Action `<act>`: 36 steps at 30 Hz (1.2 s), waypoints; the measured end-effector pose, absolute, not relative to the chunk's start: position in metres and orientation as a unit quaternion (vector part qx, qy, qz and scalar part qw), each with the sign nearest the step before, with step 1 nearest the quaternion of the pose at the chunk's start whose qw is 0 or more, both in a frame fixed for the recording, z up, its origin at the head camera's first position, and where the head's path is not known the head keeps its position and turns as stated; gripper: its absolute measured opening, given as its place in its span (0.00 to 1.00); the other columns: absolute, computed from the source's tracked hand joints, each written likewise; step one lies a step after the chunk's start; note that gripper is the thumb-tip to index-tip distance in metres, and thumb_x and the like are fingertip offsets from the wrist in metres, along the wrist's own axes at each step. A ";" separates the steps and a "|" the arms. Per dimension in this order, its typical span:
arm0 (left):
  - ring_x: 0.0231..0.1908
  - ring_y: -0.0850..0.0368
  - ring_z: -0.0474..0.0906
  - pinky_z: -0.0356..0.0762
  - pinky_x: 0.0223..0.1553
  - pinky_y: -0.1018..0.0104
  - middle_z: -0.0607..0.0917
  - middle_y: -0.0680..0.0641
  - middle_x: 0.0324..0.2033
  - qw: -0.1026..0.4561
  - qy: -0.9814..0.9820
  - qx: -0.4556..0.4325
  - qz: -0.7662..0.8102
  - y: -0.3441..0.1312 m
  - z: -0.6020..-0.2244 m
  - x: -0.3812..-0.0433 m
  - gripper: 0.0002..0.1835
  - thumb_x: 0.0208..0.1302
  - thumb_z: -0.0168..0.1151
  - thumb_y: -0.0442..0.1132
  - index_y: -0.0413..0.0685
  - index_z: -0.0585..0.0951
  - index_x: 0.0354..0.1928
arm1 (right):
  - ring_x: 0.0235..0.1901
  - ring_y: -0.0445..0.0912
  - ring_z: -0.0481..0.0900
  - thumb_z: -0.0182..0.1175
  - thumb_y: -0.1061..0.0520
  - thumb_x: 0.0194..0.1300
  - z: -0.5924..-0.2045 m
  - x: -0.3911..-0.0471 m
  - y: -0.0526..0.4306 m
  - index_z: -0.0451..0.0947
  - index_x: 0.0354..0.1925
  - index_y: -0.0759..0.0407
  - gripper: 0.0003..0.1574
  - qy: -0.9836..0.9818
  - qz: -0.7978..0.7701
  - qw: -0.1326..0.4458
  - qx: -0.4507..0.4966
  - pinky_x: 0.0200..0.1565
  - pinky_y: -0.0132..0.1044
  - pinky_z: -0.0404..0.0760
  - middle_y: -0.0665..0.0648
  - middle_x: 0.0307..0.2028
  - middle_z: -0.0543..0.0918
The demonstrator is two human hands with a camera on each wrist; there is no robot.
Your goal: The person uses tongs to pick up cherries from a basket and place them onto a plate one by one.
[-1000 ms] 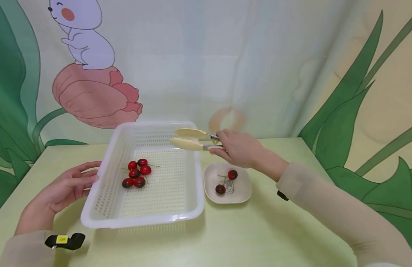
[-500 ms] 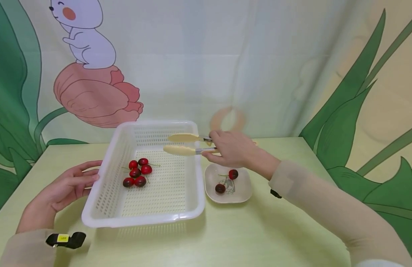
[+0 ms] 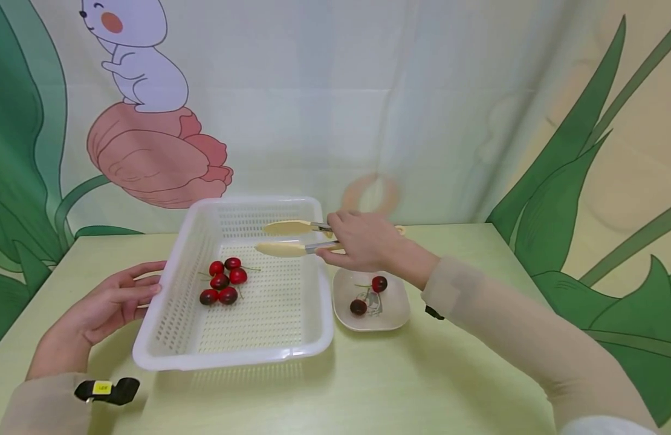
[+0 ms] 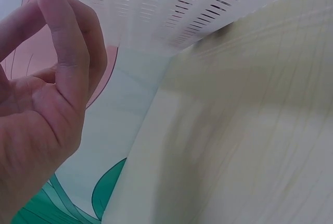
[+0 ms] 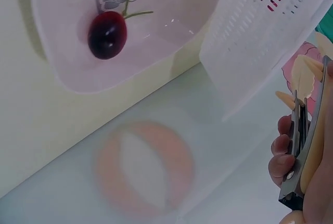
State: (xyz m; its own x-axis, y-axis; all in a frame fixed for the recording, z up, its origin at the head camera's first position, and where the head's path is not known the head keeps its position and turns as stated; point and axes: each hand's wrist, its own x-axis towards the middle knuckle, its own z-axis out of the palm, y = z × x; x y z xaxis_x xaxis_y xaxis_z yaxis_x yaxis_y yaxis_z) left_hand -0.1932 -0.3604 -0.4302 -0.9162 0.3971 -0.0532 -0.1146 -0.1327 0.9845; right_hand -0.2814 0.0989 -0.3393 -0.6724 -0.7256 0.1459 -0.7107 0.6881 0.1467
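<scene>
A white perforated plastic basket [image 3: 305,349] stands on the table, with several dark red cherries [image 3: 219,281] clustered in its left half. My left hand [image 3: 115,302] touches the outer left side of the basket, fingertips right at the rim. Gripped in my right hand [image 3: 363,241] are metal tongs with cream tips [image 3: 283,249]. The tong tips are spread apart and point left over the back right part of the basket, with nothing between them. The right wrist view shows fingers wrapped around the tongs' metal arms [image 5: 312,135].
Just right of the basket sits a small pale square dish [image 3: 390,317] holding two stemmed cherries [image 3: 358,307]. A curtain [image 3: 450,121] printed with plants and a white animal hangs behind the light green table [image 3: 411,386].
My right hand has moved left with the tongs, carrying their tips farther over the basket and slightly lower. My left hand, the basket and the cherries have kept their places.
</scene>
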 end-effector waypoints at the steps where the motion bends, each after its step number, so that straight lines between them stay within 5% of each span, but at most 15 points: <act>1: 0.51 0.51 0.86 0.83 0.51 0.53 0.85 0.54 0.56 0.172 0.636 0.112 0.744 -0.361 -0.430 -0.193 0.24 0.78 0.47 0.28 0.64 0.74 0.65 | 0.33 0.45 0.76 0.45 0.27 0.74 -0.339 -0.282 0.097 0.72 0.50 0.59 0.37 -0.913 -0.042 0.095 0.394 0.24 0.39 0.74 0.51 0.36 0.76; 13: 0.51 0.51 0.86 0.83 0.51 0.53 0.85 0.55 0.56 0.173 0.638 0.100 0.744 -0.360 -0.428 -0.193 0.24 0.78 0.48 0.28 0.64 0.73 0.65 | 0.42 0.46 0.78 0.44 0.27 0.74 -0.335 -0.279 0.066 0.74 0.53 0.58 0.39 -0.901 -0.114 0.084 0.411 0.33 0.40 0.80 0.52 0.42 0.80; 36: 0.51 0.51 0.86 0.83 0.51 0.54 0.85 0.55 0.56 0.173 0.639 0.099 0.743 -0.358 -0.428 -0.192 0.23 0.79 0.48 0.29 0.64 0.72 0.65 | 0.43 0.45 0.78 0.45 0.27 0.76 -0.354 -0.278 0.037 0.77 0.58 0.56 0.39 -0.886 -0.158 0.052 0.434 0.35 0.38 0.82 0.52 0.48 0.81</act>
State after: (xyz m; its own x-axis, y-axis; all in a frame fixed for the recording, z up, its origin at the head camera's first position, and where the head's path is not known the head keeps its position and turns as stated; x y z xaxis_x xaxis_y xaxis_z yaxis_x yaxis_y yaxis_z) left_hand -0.1921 -0.3585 -0.4285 -0.9205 0.3834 -0.0748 -0.1314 -0.1235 0.9836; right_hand -0.2775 0.0372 -0.3541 -0.6184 -0.7846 -0.0445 -0.7516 0.5740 0.3249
